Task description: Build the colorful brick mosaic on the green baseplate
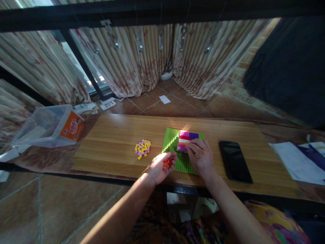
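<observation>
Brown wood-grain tabletop (119, 139) bears a green studded plastic baseplate (185, 164). The right hand (203, 157), fingers bunched, grip unclear, touches the striped multicoloured plastic-brick panel (184, 139) there; the left hand (160, 167) curls around small orange plastic bricks (167, 164).

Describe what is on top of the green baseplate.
On the green baseplate sits a block of multicoloured bricks, with red, white and orange rows among them. The right hand hides part of both, the left hand part of the plate; what lies there cannot be seen.
</observation>
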The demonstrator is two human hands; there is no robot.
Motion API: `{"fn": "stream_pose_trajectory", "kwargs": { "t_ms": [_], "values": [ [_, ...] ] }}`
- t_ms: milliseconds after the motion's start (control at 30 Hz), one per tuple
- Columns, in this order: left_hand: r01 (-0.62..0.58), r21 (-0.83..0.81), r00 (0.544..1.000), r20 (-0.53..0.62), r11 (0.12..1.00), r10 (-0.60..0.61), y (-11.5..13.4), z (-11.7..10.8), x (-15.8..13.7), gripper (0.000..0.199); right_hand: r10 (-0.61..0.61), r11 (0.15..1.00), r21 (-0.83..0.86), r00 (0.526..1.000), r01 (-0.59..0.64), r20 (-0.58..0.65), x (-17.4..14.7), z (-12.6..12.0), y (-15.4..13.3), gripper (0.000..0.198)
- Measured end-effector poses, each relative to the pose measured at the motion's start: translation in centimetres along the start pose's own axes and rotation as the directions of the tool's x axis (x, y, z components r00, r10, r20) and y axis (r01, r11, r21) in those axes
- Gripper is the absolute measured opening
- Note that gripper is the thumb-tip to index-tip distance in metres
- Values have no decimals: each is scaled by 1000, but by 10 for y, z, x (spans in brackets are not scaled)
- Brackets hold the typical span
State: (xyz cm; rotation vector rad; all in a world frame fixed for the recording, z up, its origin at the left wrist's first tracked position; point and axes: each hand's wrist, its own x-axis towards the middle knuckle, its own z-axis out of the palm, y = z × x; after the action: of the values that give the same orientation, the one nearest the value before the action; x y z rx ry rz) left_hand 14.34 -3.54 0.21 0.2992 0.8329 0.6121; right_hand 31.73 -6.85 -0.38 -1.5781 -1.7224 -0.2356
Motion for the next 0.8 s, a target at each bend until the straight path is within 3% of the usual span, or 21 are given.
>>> {"fn": "stream_pose_trajectory", "kwargs": {
  "t_ms": [133, 400, 500, 600, 800],
  "values": [
    [6, -52, 1000, 26, 999, -5, 1, -1, 2, 18, -1, 1000, 18, 1000, 1, 17, -3, 0, 1, 18],
    [111, -160, 974, 212, 981, -76, 9, -10, 3, 41, 18, 995, 98, 1000, -16, -21, -11, -7, -17, 21],
    [138, -190, 966, 240, 972, -90, 11, -12, 2, 47, -46, 982, 184, 997, 33, 64, -16, -11, -33, 16],
    [155, -217, 957, 274, 964, -92, 11, -13, 3, 51, -55, 971, 241, 980, 8, 190, -20, -10, -45, 13],
    [176, -247, 946, 308, 953, -95, 12, -15, 4, 58, 8, 991, 129, 965, -43, 262, -25, 4, -48, 10]
  ]
}}
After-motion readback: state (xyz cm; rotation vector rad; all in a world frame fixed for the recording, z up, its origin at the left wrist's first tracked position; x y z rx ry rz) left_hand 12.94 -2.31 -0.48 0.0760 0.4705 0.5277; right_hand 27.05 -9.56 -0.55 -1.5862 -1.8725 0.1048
